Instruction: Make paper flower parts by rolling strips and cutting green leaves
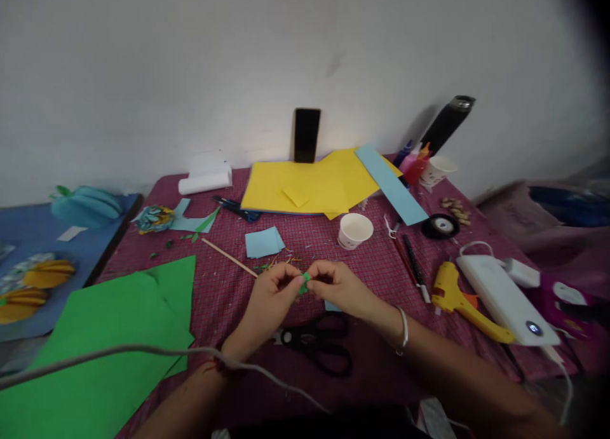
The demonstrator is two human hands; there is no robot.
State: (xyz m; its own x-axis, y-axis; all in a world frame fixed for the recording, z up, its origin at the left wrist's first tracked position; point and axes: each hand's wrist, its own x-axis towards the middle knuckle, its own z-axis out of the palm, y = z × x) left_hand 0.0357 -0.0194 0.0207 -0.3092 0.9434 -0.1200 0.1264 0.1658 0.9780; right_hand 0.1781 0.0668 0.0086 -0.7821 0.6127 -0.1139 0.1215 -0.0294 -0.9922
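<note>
My left hand and my right hand meet over the middle of the red checked tablecloth. Between their pinched fingertips is a small green paper piece, gripped from both sides. Black scissors lie just below the hands. A thin wooden stick lies to the left of my left hand, and tiny paper scraps are scattered just beyond the fingers. My right wrist wears a silver bangle.
Green paper sheets lie at the left, yellow sheets and a phone at the back. A paper cup, blue paper square, yellow glue gun, white power bank, tape roll and black bottle stand around.
</note>
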